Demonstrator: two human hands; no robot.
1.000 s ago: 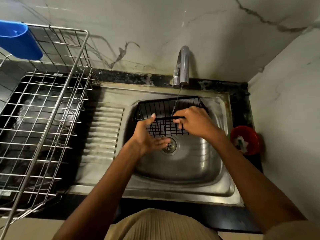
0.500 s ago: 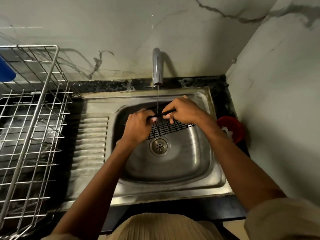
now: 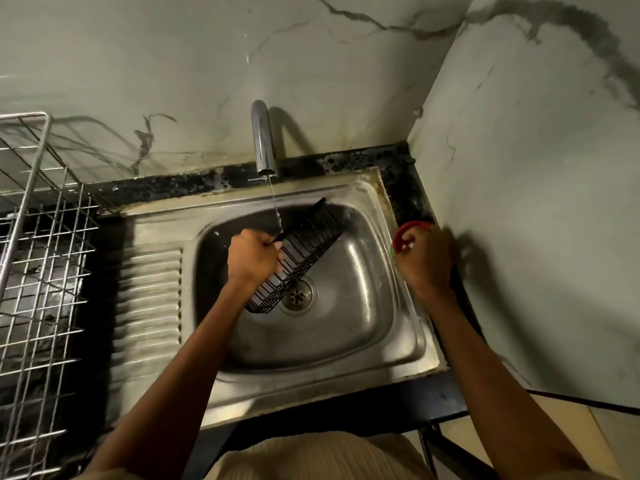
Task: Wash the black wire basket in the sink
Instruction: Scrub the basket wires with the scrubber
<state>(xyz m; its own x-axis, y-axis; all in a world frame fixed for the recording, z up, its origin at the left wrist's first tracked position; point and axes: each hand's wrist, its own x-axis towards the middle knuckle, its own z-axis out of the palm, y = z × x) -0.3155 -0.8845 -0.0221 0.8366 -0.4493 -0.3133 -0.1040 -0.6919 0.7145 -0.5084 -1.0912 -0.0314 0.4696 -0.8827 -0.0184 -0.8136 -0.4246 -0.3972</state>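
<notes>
Since half a second ago the right hand has left for the red container at frame right, fingers curled, so the black wire basket, tilted mid-frame in the sink under the tap stream, could slip from the left hand fisted alone on its rim.

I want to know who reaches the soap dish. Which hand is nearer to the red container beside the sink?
The right. The right hand is over the red container, covering most of it. The left hand is across the sink, its grip closed on the black wire basket.
</notes>
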